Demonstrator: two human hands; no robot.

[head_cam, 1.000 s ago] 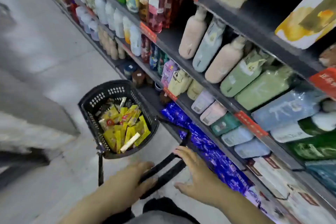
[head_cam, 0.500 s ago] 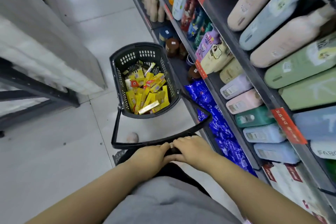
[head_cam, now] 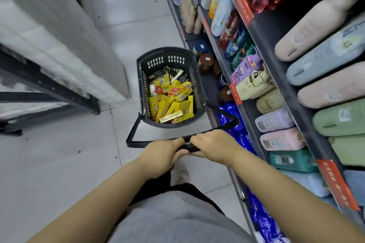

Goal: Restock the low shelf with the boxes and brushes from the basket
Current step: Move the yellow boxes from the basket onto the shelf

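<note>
Head view: left hand (head_cam: 160, 156) and right hand (head_cam: 213, 147) side by side, both clamped on the handle (head_cam: 134, 136) of one black basket (head_cam: 169, 53), standing on the floor (head_cam: 59, 163) just beside the low shelf (head_cam: 209, 85). Risk: tipping under a lopsided pull, spilling the yellow boxes (head_cam: 173, 104) (heaped, well over a dozen, no exact count). Of brushes (head_cam: 161, 73), perhaps the dark packs at the far end; number unclear.

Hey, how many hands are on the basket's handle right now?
2. The left hand and the right hand both hold the middle of the basket handle, side by side and nearly touching. Neither is hidden.
</note>
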